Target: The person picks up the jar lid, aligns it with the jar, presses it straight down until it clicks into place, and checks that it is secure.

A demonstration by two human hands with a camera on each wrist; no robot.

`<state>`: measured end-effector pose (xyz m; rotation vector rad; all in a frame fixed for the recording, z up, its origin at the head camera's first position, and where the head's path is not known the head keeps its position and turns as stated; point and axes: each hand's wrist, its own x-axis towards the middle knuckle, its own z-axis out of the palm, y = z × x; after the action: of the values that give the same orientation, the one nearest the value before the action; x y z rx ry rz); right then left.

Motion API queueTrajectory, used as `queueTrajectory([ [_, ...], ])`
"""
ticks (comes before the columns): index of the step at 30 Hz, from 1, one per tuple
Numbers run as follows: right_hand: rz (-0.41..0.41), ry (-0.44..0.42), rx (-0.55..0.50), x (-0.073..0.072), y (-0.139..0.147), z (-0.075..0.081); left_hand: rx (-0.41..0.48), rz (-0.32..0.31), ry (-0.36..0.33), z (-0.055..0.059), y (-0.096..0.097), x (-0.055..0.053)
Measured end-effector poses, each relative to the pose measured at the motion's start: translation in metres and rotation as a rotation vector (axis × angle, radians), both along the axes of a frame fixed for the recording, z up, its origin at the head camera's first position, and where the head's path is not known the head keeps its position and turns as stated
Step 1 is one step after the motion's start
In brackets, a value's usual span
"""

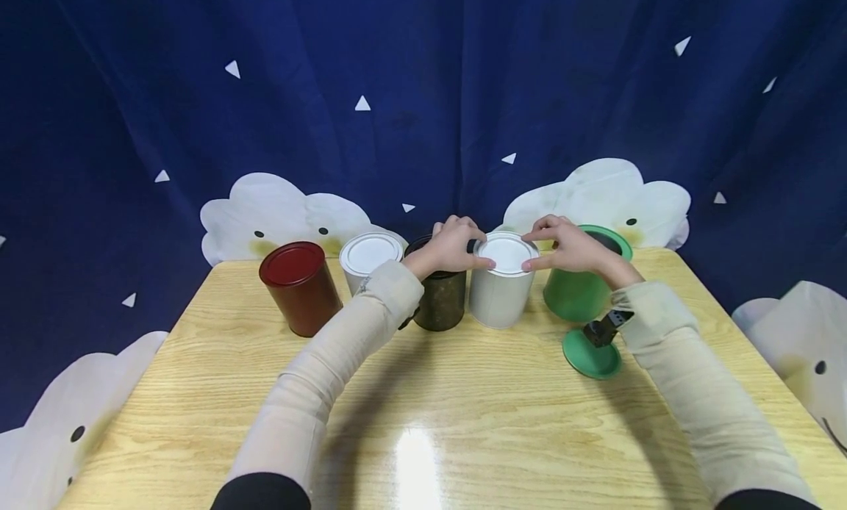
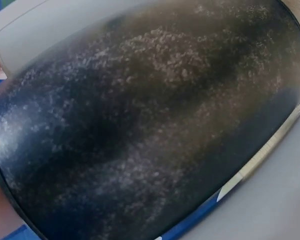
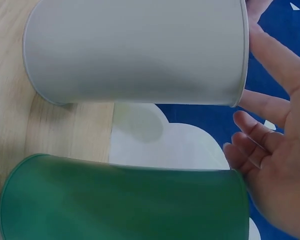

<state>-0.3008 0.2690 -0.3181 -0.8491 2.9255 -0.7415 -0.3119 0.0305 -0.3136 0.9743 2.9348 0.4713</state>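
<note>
A white can (image 1: 498, 300) with a white lid (image 1: 508, 254) stands between the two hands. The left hand (image 1: 453, 245) reaches over the black can (image 1: 440, 304) and holds the lid's left edge between thumb and fingers. From the other side the right hand (image 1: 572, 247) grips the lid's right edge, its thumb on the near rim and a finger farther back. In the right wrist view, the thumb and index finger of the right hand (image 3: 285, 150) are at the rim of the white can (image 3: 140, 50), with the other fingers loosely bent. The black can (image 2: 140, 125) fills most of the left wrist view.
A green can (image 1: 576, 293) without its lid stands at the right, its green lid (image 1: 591, 356) lying in front. To the left are a dark red can (image 1: 304, 297) and a second white can (image 1: 370, 254), both lidded. A patterned blue curtain (image 1: 423, 91) hangs behind the wooden table (image 1: 516, 414).
</note>
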Motion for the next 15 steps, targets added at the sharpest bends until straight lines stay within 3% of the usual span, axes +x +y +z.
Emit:
queueTrajectory([
  [5,-0.007,0.046,-0.016,0.0007,0.0026,-0.0033,0.017,0.021,0.018,-0.0011,0.0013,0.0014],
  [15,-0.002,0.051,0.010,-0.0003,0.0016,-0.0022,0.033,0.039,-0.004,0.0026,0.0020,0.0045],
])
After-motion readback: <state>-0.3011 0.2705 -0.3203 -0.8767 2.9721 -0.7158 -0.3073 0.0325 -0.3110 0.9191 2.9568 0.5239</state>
